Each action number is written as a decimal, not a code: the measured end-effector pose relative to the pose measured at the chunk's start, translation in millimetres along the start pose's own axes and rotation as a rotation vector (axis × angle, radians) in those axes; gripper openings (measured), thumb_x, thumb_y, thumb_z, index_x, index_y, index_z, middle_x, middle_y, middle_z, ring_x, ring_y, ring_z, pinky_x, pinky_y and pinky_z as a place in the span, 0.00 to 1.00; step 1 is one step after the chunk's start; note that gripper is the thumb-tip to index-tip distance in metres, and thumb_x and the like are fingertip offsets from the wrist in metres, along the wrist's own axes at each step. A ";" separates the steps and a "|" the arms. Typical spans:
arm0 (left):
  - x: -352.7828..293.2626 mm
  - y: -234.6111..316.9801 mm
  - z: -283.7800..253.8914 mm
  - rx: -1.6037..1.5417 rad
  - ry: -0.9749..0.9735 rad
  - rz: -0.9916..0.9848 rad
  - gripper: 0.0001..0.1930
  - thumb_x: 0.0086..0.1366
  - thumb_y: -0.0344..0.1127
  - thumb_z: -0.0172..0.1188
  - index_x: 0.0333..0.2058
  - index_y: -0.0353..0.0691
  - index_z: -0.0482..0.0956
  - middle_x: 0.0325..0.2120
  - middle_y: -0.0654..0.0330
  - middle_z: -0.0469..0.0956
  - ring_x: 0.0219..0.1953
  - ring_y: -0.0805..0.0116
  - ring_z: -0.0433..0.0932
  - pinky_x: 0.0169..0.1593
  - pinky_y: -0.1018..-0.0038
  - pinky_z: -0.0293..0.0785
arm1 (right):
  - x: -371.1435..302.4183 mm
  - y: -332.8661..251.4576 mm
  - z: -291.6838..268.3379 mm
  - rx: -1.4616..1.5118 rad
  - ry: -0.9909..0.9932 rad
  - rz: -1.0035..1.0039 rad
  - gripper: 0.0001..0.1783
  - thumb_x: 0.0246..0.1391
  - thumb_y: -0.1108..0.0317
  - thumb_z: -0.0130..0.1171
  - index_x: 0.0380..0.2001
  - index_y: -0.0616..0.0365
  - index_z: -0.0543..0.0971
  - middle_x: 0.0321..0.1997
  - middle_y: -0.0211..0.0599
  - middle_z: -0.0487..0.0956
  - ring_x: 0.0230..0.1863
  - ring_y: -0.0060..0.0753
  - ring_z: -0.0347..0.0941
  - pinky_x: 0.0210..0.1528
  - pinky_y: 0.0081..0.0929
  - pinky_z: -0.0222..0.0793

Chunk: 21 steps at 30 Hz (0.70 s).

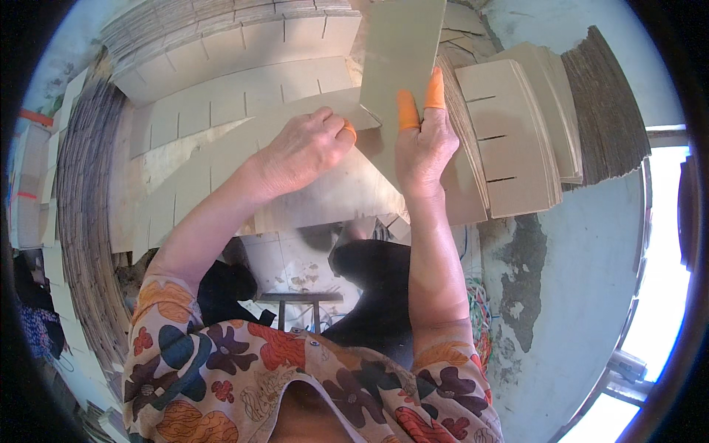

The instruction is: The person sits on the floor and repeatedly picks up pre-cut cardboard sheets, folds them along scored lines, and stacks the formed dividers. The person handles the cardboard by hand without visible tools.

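My left hand is closed, its fingertips pinched at the edge of a long slotted cardboard strip that slants across the work surface. An orange finger cot shows on one of its fingers. My right hand grips a plain greenish-grey cardboard panel that reaches up past the top of the view. Two of its fingers, in orange cots, lie along the panel's lower right part; the thumb is hidden. The panel's lower end meets the right end of the strip, close to both hands. Whether the two interlock I cannot tell.
Several slotted cardboard strips stand stacked at the back left. A tall stack of cardboard rises at the left. On the right are slotted cardboard pieces and a darker stack. Below the surface stands a small stool.
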State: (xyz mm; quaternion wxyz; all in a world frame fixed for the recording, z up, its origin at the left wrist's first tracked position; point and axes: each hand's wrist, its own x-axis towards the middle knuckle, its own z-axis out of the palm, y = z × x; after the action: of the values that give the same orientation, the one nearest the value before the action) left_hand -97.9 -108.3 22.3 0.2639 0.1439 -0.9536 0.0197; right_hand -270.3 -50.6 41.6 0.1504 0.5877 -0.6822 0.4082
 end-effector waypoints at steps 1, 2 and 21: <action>-0.9 1.2 -1.6 0.020 -0.013 -0.019 0.11 0.44 0.25 0.58 0.30 0.33 0.74 0.27 0.57 0.74 0.33 0.65 0.75 0.34 0.75 0.77 | 0.4 -0.5 -2.5 -0.032 -0.034 -0.008 0.36 0.51 0.70 0.60 0.63 0.54 0.58 0.34 0.42 0.77 0.25 0.44 0.76 0.24 0.31 0.72; -2.5 -0.4 -1.8 0.032 0.009 -0.024 0.11 0.44 0.25 0.58 0.30 0.33 0.75 0.27 0.57 0.74 0.33 0.65 0.75 0.34 0.76 0.77 | 1.7 -3.6 -4.6 -0.063 -0.068 -0.018 0.38 0.51 0.69 0.60 0.64 0.53 0.56 0.34 0.42 0.77 0.25 0.45 0.76 0.24 0.32 0.72; -11.3 -9.7 -12.8 0.027 0.098 -0.109 0.08 0.46 0.25 0.57 0.29 0.34 0.74 0.25 0.57 0.73 0.31 0.64 0.75 0.33 0.73 0.77 | -24.1 -26.4 -16.5 0.180 -0.428 0.154 0.43 0.50 0.77 0.58 0.67 0.46 0.51 0.33 0.49 0.78 0.28 0.46 0.74 0.34 0.33 0.72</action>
State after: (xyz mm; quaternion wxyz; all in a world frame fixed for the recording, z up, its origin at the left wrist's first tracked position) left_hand -79.5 -113.2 27.2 0.3089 0.1980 -0.9299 0.0251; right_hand -244.1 -21.5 45.4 -0.0820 0.6180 -0.7022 0.3440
